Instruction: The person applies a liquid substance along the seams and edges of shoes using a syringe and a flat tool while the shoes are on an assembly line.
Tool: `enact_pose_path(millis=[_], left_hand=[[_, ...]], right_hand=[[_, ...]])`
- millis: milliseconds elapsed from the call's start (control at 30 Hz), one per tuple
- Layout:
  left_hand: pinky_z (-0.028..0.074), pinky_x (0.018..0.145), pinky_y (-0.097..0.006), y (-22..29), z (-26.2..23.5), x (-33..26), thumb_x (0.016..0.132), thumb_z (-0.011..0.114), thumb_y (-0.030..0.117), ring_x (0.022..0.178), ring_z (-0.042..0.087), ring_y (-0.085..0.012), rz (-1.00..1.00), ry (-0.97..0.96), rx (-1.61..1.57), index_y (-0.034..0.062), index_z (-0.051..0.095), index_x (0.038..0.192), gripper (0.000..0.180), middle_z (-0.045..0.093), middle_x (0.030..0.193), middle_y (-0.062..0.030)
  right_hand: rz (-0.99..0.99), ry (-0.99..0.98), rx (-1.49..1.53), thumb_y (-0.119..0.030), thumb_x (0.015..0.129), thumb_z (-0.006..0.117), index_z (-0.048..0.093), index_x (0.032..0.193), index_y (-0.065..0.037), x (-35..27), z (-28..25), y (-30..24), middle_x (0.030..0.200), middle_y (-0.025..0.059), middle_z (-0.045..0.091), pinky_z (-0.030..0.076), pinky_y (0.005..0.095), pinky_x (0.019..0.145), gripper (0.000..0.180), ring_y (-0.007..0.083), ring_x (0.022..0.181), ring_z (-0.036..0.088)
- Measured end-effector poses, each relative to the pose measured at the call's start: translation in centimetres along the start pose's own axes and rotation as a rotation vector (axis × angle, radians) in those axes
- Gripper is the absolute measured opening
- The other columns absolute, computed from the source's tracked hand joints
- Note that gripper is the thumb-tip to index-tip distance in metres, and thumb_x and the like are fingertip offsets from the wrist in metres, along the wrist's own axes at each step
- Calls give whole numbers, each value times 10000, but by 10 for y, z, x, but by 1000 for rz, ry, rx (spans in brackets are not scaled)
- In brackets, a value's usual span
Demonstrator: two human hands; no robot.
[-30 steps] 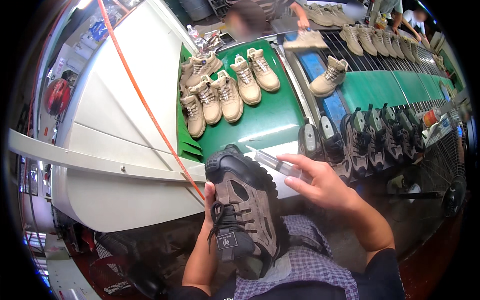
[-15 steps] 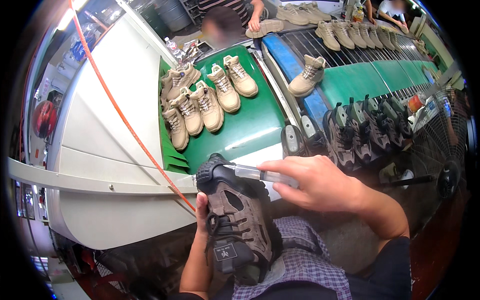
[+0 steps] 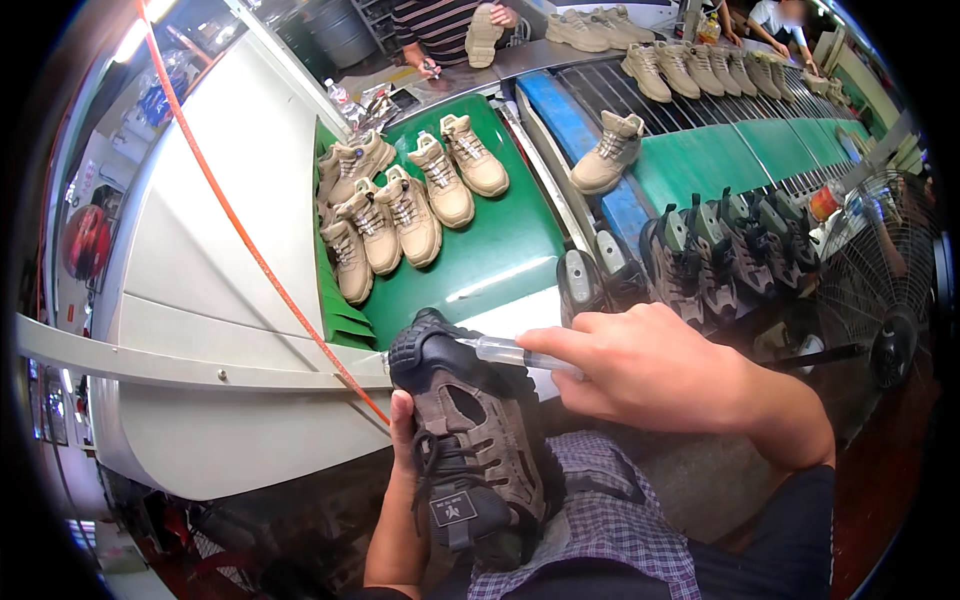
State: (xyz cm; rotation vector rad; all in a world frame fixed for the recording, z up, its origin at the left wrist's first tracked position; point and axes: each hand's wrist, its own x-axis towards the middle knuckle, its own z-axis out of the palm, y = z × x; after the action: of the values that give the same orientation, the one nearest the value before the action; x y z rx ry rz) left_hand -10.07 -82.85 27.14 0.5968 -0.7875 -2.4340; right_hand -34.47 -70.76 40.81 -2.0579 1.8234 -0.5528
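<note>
A brown and black hiking shoe is held over my lap with its toe pointing away from me. My left hand grips it from the left side; the thumb shows and the other fingers are hidden behind the shoe. In my right hand is a clear syringe, held with the fingers wrapped round its barrel. The syringe's tip touches or nearly touches the edge between the black toe cap and the sole.
Beige shoes stand on a green belt ahead. Dark shoes line a rack at right, near a black fan. An orange cord hangs at left over a white machine housing. A co-worker holds a beige shoe.
My right hand has shifted slightly, and its fingers have closed further round the syringe. The co-worker at the back has raised the beige shoe upright. My shoe stays nearly in place.
</note>
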Motion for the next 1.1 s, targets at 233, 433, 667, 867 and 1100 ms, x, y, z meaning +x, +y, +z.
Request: enact_pose_path(millis=[233, 433, 667, 867, 1100], left_hand=[[498, 1069, -490, 0, 17, -1, 812, 678, 715, 1258, 576, -328, 22, -11, -63, 41, 379, 1502, 1010, 523, 1418, -185], [486, 1084, -497, -4, 9, -1, 808, 691, 707, 1270, 567, -331, 28, 21, -100, 52, 378, 1505, 1007, 519, 1426, -180], [489, 1078, -493, -3, 2, 2, 809, 697, 702, 1263, 571, -327, 31, 14, -92, 52, 384, 1500, 999, 524, 1423, -174], [494, 1071, -486, -1, 0, 2, 812, 695, 701, 1257, 574, -326, 32, 16, -100, 50, 386, 1496, 994, 533, 1412, -172], [496, 1068, -483, -4, -5, 8, 816, 697, 692, 1247, 581, -322, 32, 24, -94, 45, 390, 1488, 981, 545, 1395, -172]], right_hand=[[16, -26, -25, -198, 901, 653, 600, 1234, -50, -10, 6, -3, 756, 164, 663, 555, 451, 533, 368, 362, 597, 671], [14, 15, 13, -197, 898, 655, 595, 1258, -61, -10, 9, -1, 758, 157, 660, 555, 455, 537, 389, 364, 600, 669], [23, 55, 48, -190, 893, 653, 600, 1258, -64, 3, 18, 0, 767, 150, 652, 554, 455, 550, 390, 366, 613, 667], [4, 68, 38, -172, 892, 643, 609, 1226, -50, 14, 20, -2, 774, 157, 660, 562, 453, 556, 358, 369, 618, 672], [7, 38, -48, -126, 868, 634, 606, 1046, -25, 19, 13, -4, 725, 162, 648, 561, 442, 527, 206, 359, 613, 677]])
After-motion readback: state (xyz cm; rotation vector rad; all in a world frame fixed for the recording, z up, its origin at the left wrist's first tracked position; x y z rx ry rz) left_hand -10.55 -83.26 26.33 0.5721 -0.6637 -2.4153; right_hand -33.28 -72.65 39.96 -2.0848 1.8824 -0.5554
